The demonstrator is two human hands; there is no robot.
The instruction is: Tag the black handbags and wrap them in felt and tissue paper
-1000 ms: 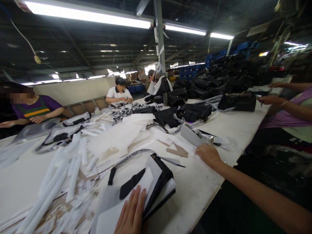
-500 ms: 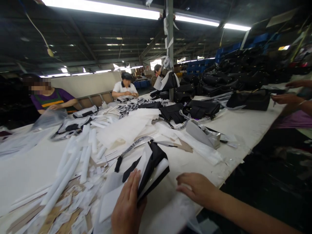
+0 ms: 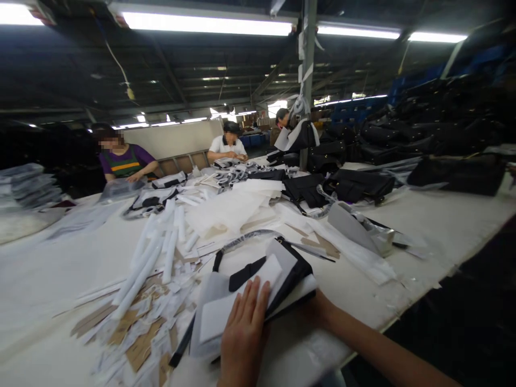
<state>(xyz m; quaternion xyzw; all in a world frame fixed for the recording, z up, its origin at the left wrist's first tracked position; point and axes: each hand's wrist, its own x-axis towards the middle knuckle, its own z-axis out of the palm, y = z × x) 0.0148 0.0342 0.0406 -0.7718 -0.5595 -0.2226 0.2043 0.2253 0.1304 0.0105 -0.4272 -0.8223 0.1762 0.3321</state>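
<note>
A black bag [image 3: 292, 274] stuffed with white paper [image 3: 226, 317] lies on the white table [image 3: 443, 226] in front of me. My left hand [image 3: 244, 333] rests flat on the paper, fingers stretched out and close together. My right hand [image 3: 318, 312] reaches in from the lower right to the bag's near right edge. Its fingers are hidden behind the bag. The bag's strap [image 3: 250, 236], wrapped in clear film, curves away behind it.
White foam rolls [image 3: 141, 263] and cardboard scraps [image 3: 137, 344] litter the table to my left. A grey pouch [image 3: 355, 226] lies to the right. Black bags [image 3: 423, 129] are piled at the far right. Two people [image 3: 123, 161] [image 3: 228, 145] sit across the table.
My right hand drew back from the grey pouch at the right and came in to the bag's near edge. My left hand stayed on the paper. The view swung left.
</note>
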